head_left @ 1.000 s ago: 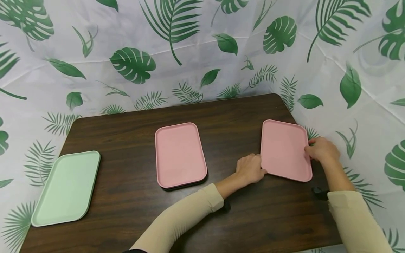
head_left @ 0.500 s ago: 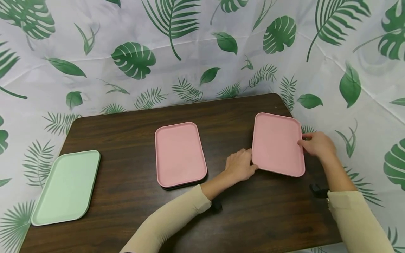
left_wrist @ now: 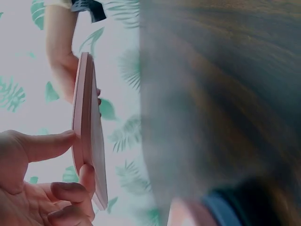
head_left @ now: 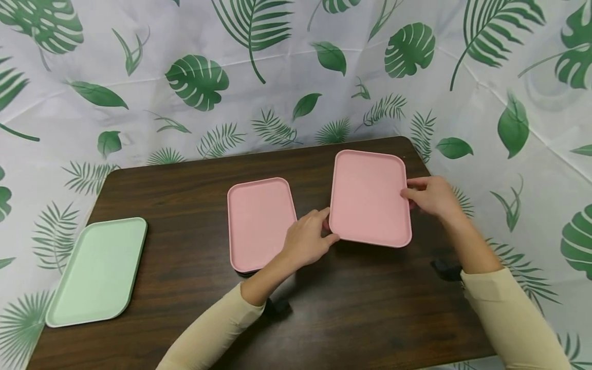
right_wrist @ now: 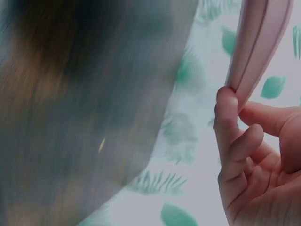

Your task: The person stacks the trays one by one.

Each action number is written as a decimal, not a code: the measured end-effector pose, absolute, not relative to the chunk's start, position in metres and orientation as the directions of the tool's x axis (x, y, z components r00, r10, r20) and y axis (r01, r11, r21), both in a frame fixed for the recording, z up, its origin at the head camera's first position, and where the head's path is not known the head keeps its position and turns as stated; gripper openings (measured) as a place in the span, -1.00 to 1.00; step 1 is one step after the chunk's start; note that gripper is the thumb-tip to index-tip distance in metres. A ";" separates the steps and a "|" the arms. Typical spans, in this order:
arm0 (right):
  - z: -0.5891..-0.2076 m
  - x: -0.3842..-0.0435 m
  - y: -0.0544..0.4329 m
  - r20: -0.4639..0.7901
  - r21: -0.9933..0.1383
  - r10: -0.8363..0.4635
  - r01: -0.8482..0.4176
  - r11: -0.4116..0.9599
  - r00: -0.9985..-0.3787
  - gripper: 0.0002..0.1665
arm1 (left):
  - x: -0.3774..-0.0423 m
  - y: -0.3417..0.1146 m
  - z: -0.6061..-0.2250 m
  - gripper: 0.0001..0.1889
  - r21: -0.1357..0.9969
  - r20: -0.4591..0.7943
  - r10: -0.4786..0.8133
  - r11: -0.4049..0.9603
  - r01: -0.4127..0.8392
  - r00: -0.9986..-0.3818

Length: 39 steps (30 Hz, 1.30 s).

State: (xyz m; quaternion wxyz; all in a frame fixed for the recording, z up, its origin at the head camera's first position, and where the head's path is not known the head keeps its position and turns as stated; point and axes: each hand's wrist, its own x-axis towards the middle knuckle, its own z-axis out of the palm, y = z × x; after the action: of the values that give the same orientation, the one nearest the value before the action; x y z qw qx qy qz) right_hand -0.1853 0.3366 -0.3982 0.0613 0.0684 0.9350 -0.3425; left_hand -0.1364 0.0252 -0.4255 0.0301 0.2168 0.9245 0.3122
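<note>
Two hands hold a pink tray [head_left: 370, 198] up above the right part of the table, roughly level. My left hand [head_left: 306, 240] pinches its near left edge, thumb on top and fingers beneath. On the right edge, my right hand [head_left: 432, 195] pinches with thumb above and fingers under. From the left wrist view, the held tray's side [left_wrist: 84, 117] shows a lengthwise line, so it may be more than one layer. Left of it lies another pink tray [head_left: 259, 221] on a dark layer, its right edge partly covered by my left hand.
A light green tray [head_left: 99, 272] lies at the table's left edge, with a darker rim showing under it. The brown wood-grain table [head_left: 185, 205] stands against a white leaf-print cloth [head_left: 287, 46] at the back and right.
Both hands have carried the pink tray leftward and up off the table, from the right edge toward the middle pink tray. The middle and green trays stay put.
</note>
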 end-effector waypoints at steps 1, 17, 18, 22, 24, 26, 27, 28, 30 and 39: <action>-0.397 -0.186 0.330 -0.151 -0.649 0.076 0.157 0.744 -0.986 -0.38 | -0.135 0.017 -0.424 -0.51 0.595 0.080 0.410 0.712 0.374 -0.909; -0.410 -0.204 0.203 -0.113 -0.790 -0.143 0.001 0.614 -0.983 -0.52 | -0.091 -0.108 -0.442 -0.35 0.697 0.105 0.204 0.683 0.218 -0.973; -0.412 -0.205 0.196 -0.119 -0.793 -0.153 0.001 0.610 -0.981 -0.52 | -0.088 -0.114 -0.443 -0.35 0.698 0.102 0.194 0.685 0.209 -0.976; -0.420 -0.209 0.171 -0.148 -0.805 -0.192 0.006 0.593 -0.970 -0.53 | -0.077 -0.135 -0.451 -0.35 0.698 0.092 0.162 0.694 0.180 -0.982; -0.423 -0.211 0.160 -0.156 -0.810 -0.215 0.000 0.586 -0.964 -0.52 | -0.073 -0.143 -0.455 -0.35 0.699 0.085 0.149 0.696 0.166 -0.985; -0.426 -0.213 0.151 -0.161 -0.814 -0.228 -0.001 0.580 -0.960 -0.53 | -0.070 -0.150 -0.458 -0.34 0.699 0.085 0.138 0.698 0.158 -0.987; -0.428 -0.214 0.147 -0.163 -0.816 -0.233 -0.002 0.578 -0.959 -0.53 | -0.069 -0.152 -0.460 -0.34 0.700 0.083 0.133 0.697 0.153 -0.988; -0.429 -0.215 0.144 -0.165 -0.817 -0.237 -0.002 0.576 -0.957 -0.52 | -0.068 -0.154 -0.461 -0.34 0.700 0.083 0.131 0.698 0.151 -0.988; -0.432 -0.217 0.137 -0.172 -0.818 -0.240 0.002 0.575 -0.955 -0.52 | -0.068 -0.158 -0.463 -0.34 0.697 0.087 0.126 0.701 0.151 -0.988; -0.445 -0.227 0.119 -0.179 -0.807 -0.259 -0.008 0.590 -0.949 -0.53 | -0.068 -0.168 -0.472 -0.34 0.679 0.057 0.104 0.725 0.114 -0.993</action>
State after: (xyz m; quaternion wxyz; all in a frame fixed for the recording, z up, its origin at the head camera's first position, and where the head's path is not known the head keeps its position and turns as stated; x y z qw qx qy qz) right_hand -0.2271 0.1192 -0.4448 0.1402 -0.0759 0.8805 -0.4464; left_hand -0.0682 -0.1681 -0.4720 -0.0074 0.0587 0.9286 0.3662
